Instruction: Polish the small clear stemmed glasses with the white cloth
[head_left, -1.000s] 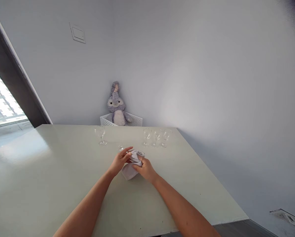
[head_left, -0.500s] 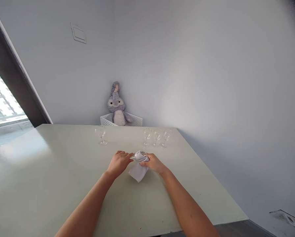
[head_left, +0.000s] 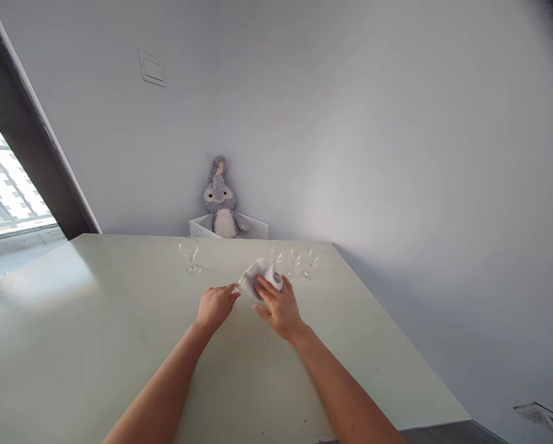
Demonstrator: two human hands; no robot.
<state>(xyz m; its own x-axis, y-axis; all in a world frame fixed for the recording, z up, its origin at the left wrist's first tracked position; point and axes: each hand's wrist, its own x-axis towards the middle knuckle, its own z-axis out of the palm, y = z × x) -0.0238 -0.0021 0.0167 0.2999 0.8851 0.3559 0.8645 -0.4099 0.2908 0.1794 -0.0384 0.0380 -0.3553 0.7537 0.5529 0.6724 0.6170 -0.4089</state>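
Above the middle of the table, my left hand [head_left: 218, 306] pinches the foot end of a stemmed glass [head_left: 238, 287] lying sideways in the air. A white cloth [head_left: 258, 275] covers most of the glass, so its bowl is largely hidden. My right hand [head_left: 280, 307] presses the cloth against the bowl, fingers over the cloth's near side and thumb held apart below. Behind the hands stand three clear stemmed glasses: a left one [head_left: 277, 251], partly behind the cloth, a middle one [head_left: 295, 256] and a right one [head_left: 312, 258]. Another stemmed glass [head_left: 190, 251] stands upright to the left.
The pale table [head_left: 119, 345] reaches back to the wall, its right edge running beside my right arm. At the far edge, a grey plush rabbit [head_left: 223, 206] sits in a white perforated basket [head_left: 258, 230]. A window [head_left: 12, 185] is at the left.
My right hand has turned over the glass, its fingers now flatter on the cloth. The cloth's hanging end has swung up from below to above the glass. My left hand has shifted slightly left.
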